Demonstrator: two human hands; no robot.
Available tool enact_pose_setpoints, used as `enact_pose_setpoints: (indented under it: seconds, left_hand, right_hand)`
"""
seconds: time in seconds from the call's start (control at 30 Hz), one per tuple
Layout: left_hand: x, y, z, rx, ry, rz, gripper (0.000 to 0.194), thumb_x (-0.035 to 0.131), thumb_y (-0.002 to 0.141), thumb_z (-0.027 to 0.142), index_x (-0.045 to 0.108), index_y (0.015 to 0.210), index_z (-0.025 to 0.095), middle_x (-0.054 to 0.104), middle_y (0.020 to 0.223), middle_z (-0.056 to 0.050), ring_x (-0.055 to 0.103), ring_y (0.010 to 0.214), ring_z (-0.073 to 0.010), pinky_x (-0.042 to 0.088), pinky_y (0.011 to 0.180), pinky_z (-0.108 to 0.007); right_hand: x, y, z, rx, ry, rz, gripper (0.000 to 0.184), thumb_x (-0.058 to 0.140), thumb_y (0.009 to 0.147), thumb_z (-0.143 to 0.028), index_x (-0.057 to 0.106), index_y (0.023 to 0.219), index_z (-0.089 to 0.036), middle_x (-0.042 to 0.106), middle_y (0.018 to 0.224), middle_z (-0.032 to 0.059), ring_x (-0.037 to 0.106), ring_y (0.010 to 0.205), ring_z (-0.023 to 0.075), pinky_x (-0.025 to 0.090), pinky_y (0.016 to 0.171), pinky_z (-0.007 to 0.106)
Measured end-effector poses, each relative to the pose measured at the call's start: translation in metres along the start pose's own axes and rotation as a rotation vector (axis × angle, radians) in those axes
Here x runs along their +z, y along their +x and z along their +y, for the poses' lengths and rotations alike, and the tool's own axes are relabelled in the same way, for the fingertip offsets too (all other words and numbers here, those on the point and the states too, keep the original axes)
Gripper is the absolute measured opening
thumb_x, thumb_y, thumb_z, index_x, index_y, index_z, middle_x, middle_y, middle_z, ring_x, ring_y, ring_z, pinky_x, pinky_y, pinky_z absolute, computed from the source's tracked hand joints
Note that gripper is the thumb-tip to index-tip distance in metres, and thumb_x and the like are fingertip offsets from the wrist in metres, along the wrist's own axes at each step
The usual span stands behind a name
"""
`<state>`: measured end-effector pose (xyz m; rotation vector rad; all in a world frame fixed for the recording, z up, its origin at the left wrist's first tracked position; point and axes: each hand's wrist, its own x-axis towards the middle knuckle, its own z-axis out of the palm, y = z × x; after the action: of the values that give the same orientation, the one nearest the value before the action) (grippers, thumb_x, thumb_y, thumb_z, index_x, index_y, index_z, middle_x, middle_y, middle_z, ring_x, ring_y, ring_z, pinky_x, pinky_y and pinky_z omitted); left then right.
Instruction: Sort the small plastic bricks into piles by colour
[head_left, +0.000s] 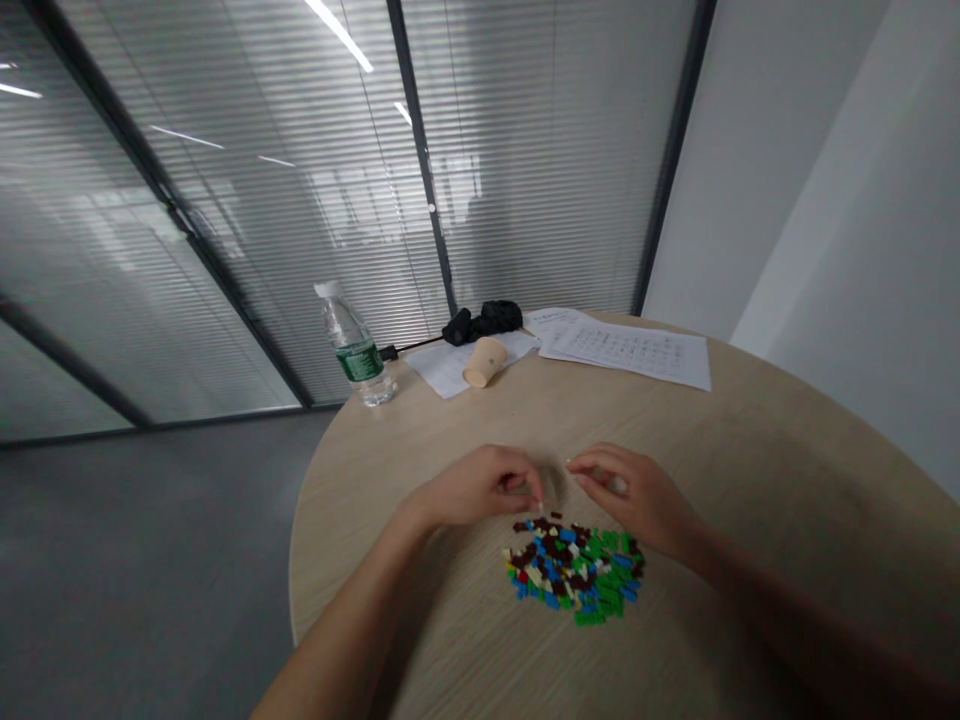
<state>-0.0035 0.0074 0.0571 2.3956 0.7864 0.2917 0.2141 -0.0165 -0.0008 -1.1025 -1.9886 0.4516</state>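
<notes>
A loose pile of small toy building bricks (574, 570) in brown, green, blue, cream, white and a little red and yellow lies on the round wooden table (420, 450). My left hand (487, 487) hovers at the pile's far left edge, its fingers pinched downward; a tiny pale bit shows at the tips, too small to name. Across from it, my right hand (634, 492) is held just beyond the pile, with thumb and forefinger brought together. What sits at those fingertips is too small to tell. A single brown brick (556, 515) lies slightly apart, between the hands.
At the table's far left edge stands a clear water bottle (360, 350) with a green label. A paper cup (485, 361) lies on its side on a white sheet (442, 370). Behind it is a black folded item (491, 318). Printed papers (630, 350) lie farther right, near the wall.
</notes>
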Motion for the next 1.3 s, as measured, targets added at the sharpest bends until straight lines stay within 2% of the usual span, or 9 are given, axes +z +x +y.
enact_pose_setpoints:
  seconds: [0.1, 0.17, 0.3, 0.43, 0.6, 0.7, 0.83, 0.97, 1.3]
  left_hand:
    - [0.008, 0.007, 0.003, 0.056, 0.015, 0.274, 0.009, 0.058, 0.08, 0.021, 0.066, 0.08, 0.017, 0.047, 0.067, 0.002, 0.048, 0.066, -0.0099, 0.038, 0.062, -0.02]
    - [0.017, 0.012, 0.002, 0.102, 0.002, 0.377, 0.01, 0.058, 0.082, 0.022, 0.065, 0.079, 0.016, 0.048, 0.069, 0.0, 0.049, 0.071, -0.0118, 0.039, 0.066, -0.022]
    - [0.03, 0.018, -0.002, 0.161, -0.017, 0.451, 0.01, 0.059, 0.082, 0.022, 0.065, 0.079, 0.015, 0.051, 0.072, -0.002, 0.05, 0.073, -0.0128, 0.041, 0.069, -0.024]
    - [0.033, 0.019, -0.002, 0.115, -0.013, 0.458, 0.011, 0.058, 0.082, 0.023, 0.066, 0.078, 0.016, 0.052, 0.073, -0.002, 0.052, 0.076, -0.0135, 0.042, 0.069, -0.024]
    - [0.031, 0.018, -0.004, 0.141, 0.018, 0.446, 0.013, 0.055, 0.084, 0.021, 0.066, 0.089, 0.018, 0.055, 0.08, -0.003, 0.053, 0.081, -0.0143, 0.043, 0.074, -0.026]
    - [0.027, 0.017, -0.007, 0.144, 0.086, 0.455, 0.018, 0.053, 0.084, 0.019, 0.063, 0.099, 0.019, 0.056, 0.084, -0.004, 0.053, 0.084, -0.0151, 0.043, 0.076, -0.028]
    - [0.021, 0.014, -0.011, 0.111, 0.202, 0.471, 0.017, 0.052, 0.084, 0.019, 0.063, 0.096, 0.018, 0.056, 0.084, -0.004, 0.053, 0.083, -0.0154, 0.043, 0.076, -0.027]
    - [0.016, 0.012, -0.013, 0.058, 0.305, 0.469, 0.016, 0.051, 0.084, 0.017, 0.064, 0.093, 0.019, 0.058, 0.085, -0.004, 0.053, 0.083, -0.0157, 0.043, 0.074, -0.027]
    - [0.01, 0.01, -0.018, -0.017, 0.423, 0.487, 0.013, 0.052, 0.082, 0.015, 0.064, 0.087, 0.019, 0.06, 0.084, -0.003, 0.054, 0.084, -0.0164, 0.042, 0.073, -0.025]
  right_hand:
    - [0.003, 0.0, -0.011, 0.187, 0.309, -0.083, 0.017, 0.051, 0.081, -0.03, 0.063, 0.089, -0.02, 0.069, 0.081, 0.0044, 0.065, 0.069, 0.0153, 0.051, 0.061, 0.026]
    - [0.005, 0.0, -0.015, 0.28, 0.48, -0.129, 0.019, 0.051, 0.081, -0.033, 0.062, 0.087, -0.019, 0.069, 0.073, 0.0029, 0.065, 0.066, 0.0145, 0.052, 0.06, 0.025]
    - [0.009, 0.001, -0.014, 0.379, 0.6, -0.111, 0.02, 0.057, 0.077, -0.036, 0.063, 0.081, -0.017, 0.067, 0.066, 0.0017, 0.064, 0.064, 0.0136, 0.051, 0.063, 0.025]
    - [0.012, 0.001, -0.009, 0.383, 0.608, -0.089, 0.02, 0.061, 0.073, -0.035, 0.064, 0.083, -0.017, 0.069, 0.072, 0.003, 0.064, 0.066, 0.0142, 0.052, 0.062, 0.025]
    - [0.007, 0.003, 0.003, 0.291, 0.45, -0.02, 0.019, 0.062, 0.072, -0.035, 0.063, 0.082, -0.019, 0.071, 0.082, 0.0045, 0.066, 0.072, 0.017, 0.053, 0.064, 0.028]
    - [-0.003, 0.006, 0.018, 0.18, 0.108, 0.092, 0.012, 0.059, 0.075, -0.028, 0.064, 0.081, -0.02, 0.069, 0.077, 0.0041, 0.064, 0.068, 0.0166, 0.052, 0.068, 0.031]
    - [-0.007, 0.007, 0.036, 0.122, -0.19, 0.035, 0.008, 0.057, 0.075, -0.022, 0.064, 0.079, -0.02, 0.067, 0.073, 0.0036, 0.061, 0.062, 0.0159, 0.05, 0.062, 0.029]
    - [0.0, 0.007, 0.043, 0.084, -0.234, -0.031, 0.008, 0.058, 0.076, -0.021, 0.064, 0.078, -0.018, 0.064, 0.077, 0.005, 0.061, 0.07, 0.0164, 0.049, 0.064, 0.028]
    - [0.009, 0.012, 0.036, 0.114, -0.195, -0.09, 0.019, 0.054, 0.079, -0.022, 0.068, 0.09, -0.018, 0.067, 0.077, 0.0046, 0.06, 0.066, 0.0154, 0.048, 0.063, 0.027]
